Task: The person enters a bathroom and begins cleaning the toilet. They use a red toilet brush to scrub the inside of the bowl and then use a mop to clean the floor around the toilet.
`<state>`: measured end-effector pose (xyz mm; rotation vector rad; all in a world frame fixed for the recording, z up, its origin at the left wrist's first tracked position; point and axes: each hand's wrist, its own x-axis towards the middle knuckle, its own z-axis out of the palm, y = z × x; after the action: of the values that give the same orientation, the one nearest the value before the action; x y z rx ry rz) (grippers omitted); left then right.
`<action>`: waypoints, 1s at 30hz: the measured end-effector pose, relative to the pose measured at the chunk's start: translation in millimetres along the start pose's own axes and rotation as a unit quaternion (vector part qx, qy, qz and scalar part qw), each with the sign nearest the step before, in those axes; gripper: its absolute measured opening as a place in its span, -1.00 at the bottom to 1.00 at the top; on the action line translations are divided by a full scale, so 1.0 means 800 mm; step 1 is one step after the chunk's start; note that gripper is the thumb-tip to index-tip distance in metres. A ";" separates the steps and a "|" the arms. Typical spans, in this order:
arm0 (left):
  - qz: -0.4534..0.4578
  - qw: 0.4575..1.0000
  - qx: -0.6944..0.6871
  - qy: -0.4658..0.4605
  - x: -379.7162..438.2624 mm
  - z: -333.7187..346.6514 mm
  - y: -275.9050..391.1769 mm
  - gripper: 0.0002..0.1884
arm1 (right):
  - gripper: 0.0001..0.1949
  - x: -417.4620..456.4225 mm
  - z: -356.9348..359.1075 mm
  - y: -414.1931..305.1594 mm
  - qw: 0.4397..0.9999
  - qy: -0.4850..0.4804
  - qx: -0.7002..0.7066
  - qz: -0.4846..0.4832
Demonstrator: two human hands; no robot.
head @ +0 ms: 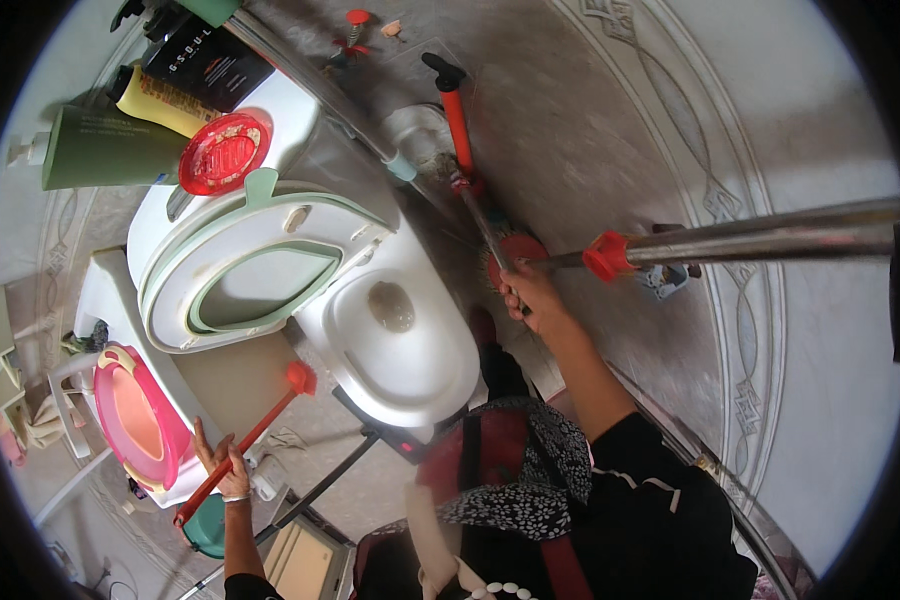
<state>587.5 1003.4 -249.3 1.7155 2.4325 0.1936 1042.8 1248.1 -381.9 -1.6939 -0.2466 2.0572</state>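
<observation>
My left hand (223, 466) is at the lower left, with the red handle of a long brush (259, 427) against its palm and thumb; some of its fingers are spread. That brush's red head is beside the toilet. My right hand (534, 297) grips a metal pole (484, 219) with a red section and black end, to the right of the toilet. Between the hands stands a white toilet bowl (390, 352) with water at its bottom. Its raised seat and lid (166, 289), with pale green parts, lean back towards the tank.
Bottles (112, 148) and a red soap dish (225, 154) stand on the toilet tank. A pink basin (131, 420) is at the left. A round red-backed brush (521, 255) is on the floor behind the pole. A thick metal pole (757, 238) crosses at the right.
</observation>
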 end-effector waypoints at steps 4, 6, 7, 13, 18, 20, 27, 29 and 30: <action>-0.005 1.000 0.016 -0.003 -0.002 0.001 -0.004 -0.56 | -0.89 -0.052 -0.014 0.025 1.000 -0.007 0.014 0.009; -0.001 1.000 0.013 0.003 -0.003 0.002 -0.007 -0.59 | -0.85 -0.064 -0.029 0.034 1.000 -0.012 0.019 0.018; 0.001 1.000 0.010 0.007 -0.003 0.003 -0.010 -0.60 | -0.82 -0.070 -0.037 0.037 0.999 -0.016 0.021 0.023; 0.005 0.999 0.007 0.032 -0.004 0.003 -0.005 -0.69 | -0.89 -0.123 -0.049 0.046 0.999 -0.018 -0.031 0.010; 0.013 0.999 0.005 0.035 -0.003 0.001 -0.007 -0.69 | -0.83 -0.152 -0.063 0.060 1.000 -0.003 -0.024 -0.015; 0.021 0.999 0.002 0.039 -0.003 0.007 -0.015 -0.70 | -0.80 -0.153 -0.071 0.063 0.999 -0.005 -0.045 -0.023; -0.018 0.999 0.005 0.039 -0.010 0.002 -0.008 -0.74 | -0.82 -0.085 -0.047 0.041 0.991 -0.020 -0.122 -0.051; -0.012 0.999 0.010 0.039 -0.010 0.002 -0.008 -0.75 | -0.85 -0.064 -0.048 0.029 0.987 -0.034 -0.147 -0.064; -0.006 0.999 0.007 0.038 -0.007 0.005 -0.008 -0.75 | -0.87 -0.052 -0.054 0.024 0.985 -0.037 -0.155 -0.063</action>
<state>584.0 996.1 -253.9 1.7295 2.5044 0.2449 1085.9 1205.7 -363.1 -1.7255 -0.7124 2.0712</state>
